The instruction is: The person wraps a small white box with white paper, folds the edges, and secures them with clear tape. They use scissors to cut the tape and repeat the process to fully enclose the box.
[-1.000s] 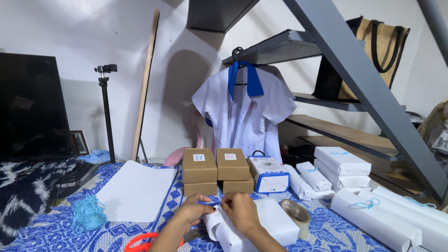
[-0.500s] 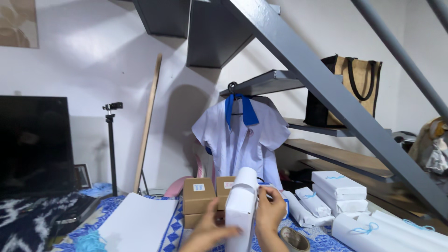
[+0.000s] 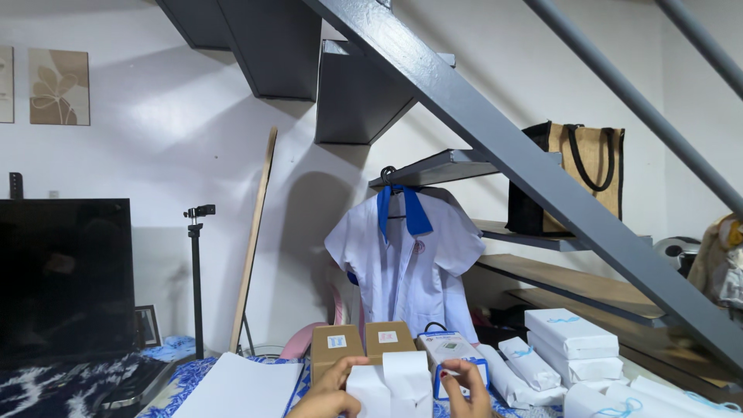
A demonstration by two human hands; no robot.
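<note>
Both hands hold a white package at the bottom edge.
Left hand (image 3: 329, 393) and right hand (image 3: 462, 389) grip the package (image 3: 391, 383), partly cut off, hiding the brown boxes (image 3: 362, 344) behind.

two hands, the left hand (image 3: 329, 391) and the right hand (image 3: 462, 389), grip one white paper-wrapped parcel (image 3: 391, 384). two brown cardboard boxes (image 3: 337, 348) stand side by side. one white box with blue edging (image 3: 449, 350) sits beside them. at least six more white wrapped packages (image 3: 569, 331) lie to the right. one white shirt (image 3: 406, 263), one jute bag (image 3: 584, 174), one tripod (image 3: 196, 271), one dark screen (image 3: 66, 279).
</note>
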